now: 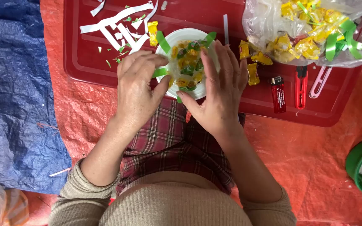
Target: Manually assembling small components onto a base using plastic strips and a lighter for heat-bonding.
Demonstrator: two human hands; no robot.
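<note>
A small white plate [189, 35] holding yellow-wrapped candies [188, 62] and green strips sits at the near edge of a red tray [84, 62]. My left hand [137, 86] rests on the plate's left side, fingers curled over a green strip [160, 72]. On the right side, my right hand [223, 90] cups the plate with its fingers spread along the rim. Both hands touch the plate and hide its near edge. Green strips [163, 41] stick up from the plate's far rim.
A clear plastic bag [269, 21] of yellow candies and green strips lies at the tray's far right. Loose candies [253, 71], a red lighter [278, 94], a red cutter [301, 86] and a pink tool [318, 82] lie nearby. White paper scraps [118, 23] lie far left. Blue tarp [9, 104] left, green tub [359, 163] right.
</note>
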